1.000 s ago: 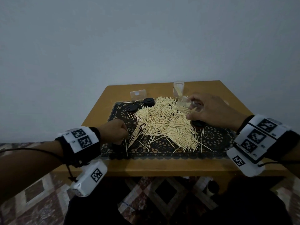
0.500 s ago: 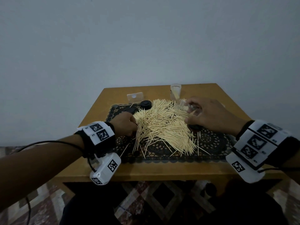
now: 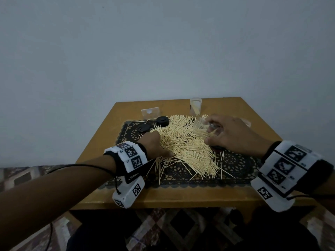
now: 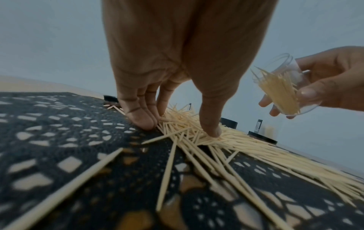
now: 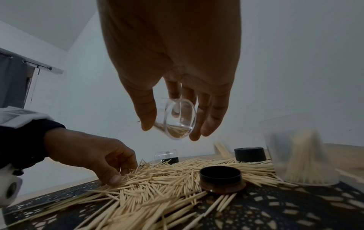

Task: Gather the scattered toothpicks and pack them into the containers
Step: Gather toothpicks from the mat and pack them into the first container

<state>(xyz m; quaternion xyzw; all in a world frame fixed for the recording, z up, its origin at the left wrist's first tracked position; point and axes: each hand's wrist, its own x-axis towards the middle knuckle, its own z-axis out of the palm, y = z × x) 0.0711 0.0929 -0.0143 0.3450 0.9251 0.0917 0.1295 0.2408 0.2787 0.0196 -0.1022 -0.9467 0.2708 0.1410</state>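
A big pile of pale toothpicks [image 3: 188, 147] lies across a black lace mat [image 3: 235, 165] on a small wooden table. My left hand [image 3: 160, 148] reaches into the pile's left edge. In the left wrist view its fingertips [image 4: 142, 120] press on the mat and the thumb stands apart on the toothpicks, so the left hand [image 4: 177, 126] pinches nothing. My right hand [image 3: 215, 134] grips a small clear container [image 3: 200, 125] tilted on its side above the pile. That container [image 5: 180, 118] holds some toothpicks.
Two black lids [image 3: 162, 121] [image 3: 144, 128] lie at the pile's back left, and another black lid [image 5: 220, 175] below my right hand. An upright clear container with toothpicks [image 3: 195, 105] and an empty clear one on its side [image 3: 151, 112] stand behind. A filled container [image 5: 301, 157] stands right.
My left hand has moved from the mat's front left corner up and right into the pile. The right hand still holds the tilted container in nearly the same place.
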